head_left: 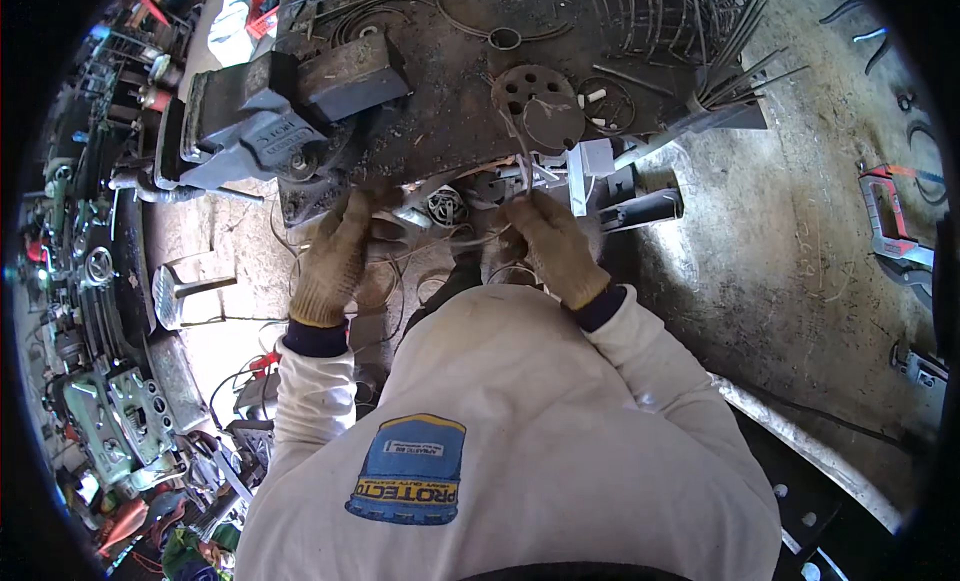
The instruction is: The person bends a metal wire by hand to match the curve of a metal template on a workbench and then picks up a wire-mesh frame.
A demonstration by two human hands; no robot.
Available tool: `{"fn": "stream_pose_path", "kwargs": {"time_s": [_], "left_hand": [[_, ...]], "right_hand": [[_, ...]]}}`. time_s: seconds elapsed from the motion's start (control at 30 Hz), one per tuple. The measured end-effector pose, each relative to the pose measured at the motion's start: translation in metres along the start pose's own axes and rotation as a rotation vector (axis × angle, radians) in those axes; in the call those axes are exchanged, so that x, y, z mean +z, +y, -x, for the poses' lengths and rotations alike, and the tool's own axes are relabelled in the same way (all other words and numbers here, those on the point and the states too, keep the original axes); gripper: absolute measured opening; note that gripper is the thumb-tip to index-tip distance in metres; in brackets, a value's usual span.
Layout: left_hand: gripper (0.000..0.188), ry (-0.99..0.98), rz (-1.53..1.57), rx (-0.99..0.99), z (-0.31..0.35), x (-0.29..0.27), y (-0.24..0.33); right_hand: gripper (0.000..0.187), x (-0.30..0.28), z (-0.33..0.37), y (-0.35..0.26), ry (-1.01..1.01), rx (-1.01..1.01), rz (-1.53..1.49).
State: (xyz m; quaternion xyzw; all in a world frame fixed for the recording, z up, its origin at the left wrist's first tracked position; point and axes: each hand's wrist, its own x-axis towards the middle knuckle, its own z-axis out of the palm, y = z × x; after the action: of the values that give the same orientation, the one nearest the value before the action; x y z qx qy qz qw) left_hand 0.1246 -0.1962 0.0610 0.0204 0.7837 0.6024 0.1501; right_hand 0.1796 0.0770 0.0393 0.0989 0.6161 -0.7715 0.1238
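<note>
My left hand, in a brown knit work glove, is closed at the near edge of the workbench, its fingertips blurred. My right hand, gloved alike, closes round a thin bent metal rod that rises from its fingers towards a round plate with holes. A thin wire runs between the two hands. Whether it is part of the same rod, I cannot tell. A blurred strip also reaches from beside my left fingers towards the right.
On the dark steel workbench a large bench vise stands at left. A bundle of thin rods and a metal ring lie farther back. A hacksaw with a red-and-grey frame is on the floor at right; green machinery stands at left.
</note>
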Motion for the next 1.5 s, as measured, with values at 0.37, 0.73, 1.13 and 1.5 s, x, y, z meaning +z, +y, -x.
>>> {"fn": "stream_pose_path", "kwargs": {"time_s": [0.37, 0.73, 1.13, 1.5], "left_hand": [[0.037, 0.021, 0.270, -0.122, -0.060, 0.022, 0.003], [0.027, -0.016, 0.259, -0.056, -0.038, 0.022, 0.007], [0.028, 0.402, -0.649, 0.721, -0.041, 0.021, 0.038], [0.029, 0.283, -1.197, 0.761, -0.035, 0.031, 0.104]], "right_hand": [[0.026, 0.010, -0.024, 0.016, -0.060, 0.268, -0.523], [0.028, -0.001, -0.036, 0.025, -0.013, -0.013, -0.059], [0.029, 0.013, -0.032, -0.016, -0.056, 0.268, -0.290], [0.022, -0.013, -0.053, -0.080, -0.136, -0.318, 0.415]]}}
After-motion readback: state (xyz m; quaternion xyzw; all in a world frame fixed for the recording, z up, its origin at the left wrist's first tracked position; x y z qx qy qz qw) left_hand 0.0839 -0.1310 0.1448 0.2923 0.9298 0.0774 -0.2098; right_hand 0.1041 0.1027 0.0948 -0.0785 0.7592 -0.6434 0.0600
